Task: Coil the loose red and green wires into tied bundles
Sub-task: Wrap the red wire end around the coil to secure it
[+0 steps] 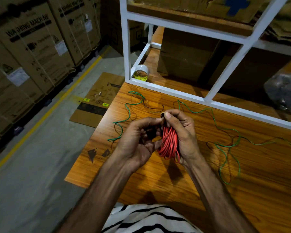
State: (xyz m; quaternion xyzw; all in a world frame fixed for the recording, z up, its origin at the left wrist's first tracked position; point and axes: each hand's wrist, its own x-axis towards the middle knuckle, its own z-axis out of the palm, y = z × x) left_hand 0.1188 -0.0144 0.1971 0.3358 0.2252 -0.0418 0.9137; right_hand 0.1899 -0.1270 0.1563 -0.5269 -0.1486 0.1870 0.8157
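A coil of red wire (168,144) is held above the wooden table (208,182). My right hand (180,132) grips the coil from the right, fingers curled round its loops. My left hand (139,140) curls in from the left, its thumb and finger pinching a dark tie (163,115) at the coil's top, where my right thumb also meets it. Loose green wire (228,145) snakes over the table on the right, and another green stretch (128,111) lies at the left. Thin black ties (151,107) lie beyond my hands.
A white metal shelf frame (175,91) stands on the table's far side with cardboard boxes inside. A roll of clear tape (141,74) sits at its corner. A grey plastic bag (286,91) lies far right. Stacked cartons (32,47) line the floor to the left.
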